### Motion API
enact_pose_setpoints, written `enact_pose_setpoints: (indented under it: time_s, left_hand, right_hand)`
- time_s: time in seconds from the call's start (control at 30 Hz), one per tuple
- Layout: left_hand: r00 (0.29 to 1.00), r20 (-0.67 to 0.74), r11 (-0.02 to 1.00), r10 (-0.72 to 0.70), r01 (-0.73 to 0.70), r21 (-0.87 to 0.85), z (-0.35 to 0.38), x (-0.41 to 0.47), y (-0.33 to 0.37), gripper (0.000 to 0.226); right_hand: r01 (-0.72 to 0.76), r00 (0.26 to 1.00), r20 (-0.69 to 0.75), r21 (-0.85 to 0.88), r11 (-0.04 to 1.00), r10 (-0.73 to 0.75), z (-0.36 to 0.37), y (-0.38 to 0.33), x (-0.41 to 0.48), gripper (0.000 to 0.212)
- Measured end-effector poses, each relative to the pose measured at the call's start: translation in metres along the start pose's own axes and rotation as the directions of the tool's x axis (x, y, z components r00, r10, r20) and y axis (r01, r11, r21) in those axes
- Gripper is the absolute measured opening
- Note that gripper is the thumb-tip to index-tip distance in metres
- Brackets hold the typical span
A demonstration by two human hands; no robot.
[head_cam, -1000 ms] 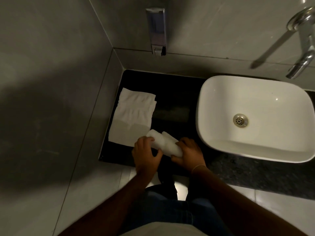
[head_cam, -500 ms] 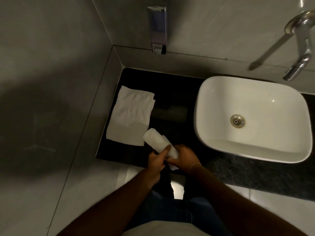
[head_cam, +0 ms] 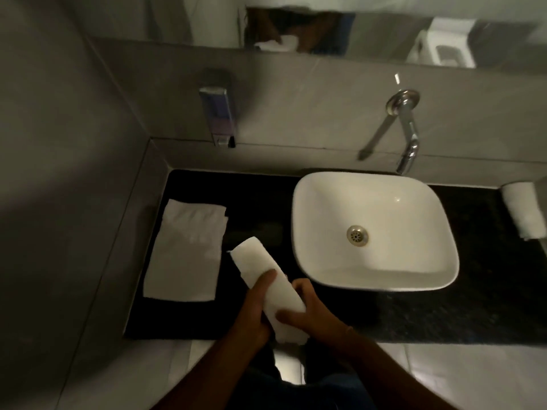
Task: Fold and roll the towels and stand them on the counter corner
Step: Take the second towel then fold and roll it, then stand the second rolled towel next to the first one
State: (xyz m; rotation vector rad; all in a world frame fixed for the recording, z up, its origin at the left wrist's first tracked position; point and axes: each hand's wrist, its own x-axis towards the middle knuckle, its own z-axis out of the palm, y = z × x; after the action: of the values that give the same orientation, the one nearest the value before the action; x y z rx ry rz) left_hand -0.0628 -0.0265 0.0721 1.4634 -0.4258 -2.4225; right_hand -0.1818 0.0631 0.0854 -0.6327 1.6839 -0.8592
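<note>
A rolled towel was held at the lower centre of the frame, over the front edge of the dark counter, tilted with its free end toward the upper left. It was clasped from both sides: the left hand was wrapped round its middle and the right hand was closed on its lower end. A folded towel lay flat at the left, and another roll lay at the far right. Firm, even pressure would likely be needed so that the roll stayed tight before being stood upright in the corner.
</note>
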Motion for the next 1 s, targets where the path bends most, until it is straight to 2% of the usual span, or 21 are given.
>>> enact_pose_setpoints:
  time_s: [0.07, 0.2, 0.33, 0.43, 0.57, 0.73, 0.8, 0.83, 0.9, 1.0]
  left_hand:
    - [0.995, 0.092, 0.999, 0.044, -0.046, 0.022, 0.026, -0.004, 0.005, 0.046]
    - [0.95, 0.282, 0.991, 0.13, -0.132, -0.013, 0.077, -0.001, 0.009, 0.063]
    - [0.925, 0.364, 0.993, 0.112, -0.116, -0.012, 0.14, 0.008, 0.006, 0.054]
    - [0.915, 0.4, 0.997, 0.047, -0.065, 0.032, 0.186, 0.014, -0.009, 0.045]
    - [0.918, 0.395, 0.996, 0.041, -0.071, 0.061, 0.258, 0.035, -0.047, 0.064]
    - [0.939, 0.345, 0.985, 0.002, -0.06, 0.159, 0.373, 0.065, -0.097, 0.052]
    - [0.951, 0.309, 0.968, -0.015, -0.063, 0.242, 0.417, 0.079, -0.116, 0.052]
    - [0.951, 0.31, 0.957, -0.017, -0.075, 0.281, 0.433, 0.086, -0.123, 0.044]
    - [0.973, 0.232, 0.936, 0.017, -0.097, 0.34, 0.467, 0.104, -0.145, 0.027]
    - [0.993, 0.006, 0.894, 0.121, -0.112, 0.435, 0.485, 0.116, -0.172, 0.034]
  right_hand:
    - [-0.039, 0.999, 0.001, 0.101, 0.994, 0.039, -0.023, -0.012, -0.012, 0.061]
    - [-0.112, 0.993, -0.033, 0.108, 0.988, 0.116, -0.078, -0.028, -0.037, 0.064]
    - [-0.038, 0.998, -0.053, 0.111, 0.993, 0.044, -0.141, -0.019, -0.059, 0.056]
    - [0.017, 0.995, -0.102, 0.148, 0.989, -0.002, -0.185, -0.003, -0.073, 0.051]
    - [0.021, 0.992, -0.126, 0.242, 0.97, 0.01, -0.258, 0.024, -0.09, 0.044]
    - [0.107, 0.965, -0.26, 0.258, 0.96, -0.038, -0.37, 0.062, -0.091, 0.051]
    - [0.127, 0.931, -0.364, 0.225, 0.966, -0.038, -0.418, 0.08, -0.084, 0.053]
    - [0.14, 0.911, -0.411, 0.229, 0.963, -0.035, -0.437, 0.085, -0.081, 0.054]
    - [0.141, 0.861, -0.508, 0.26, 0.955, 0.011, -0.486, 0.106, -0.068, 0.065]
    - [0.109, 0.754, -0.648, 0.288, 0.951, 0.11, -0.547, 0.135, -0.048, 0.082]
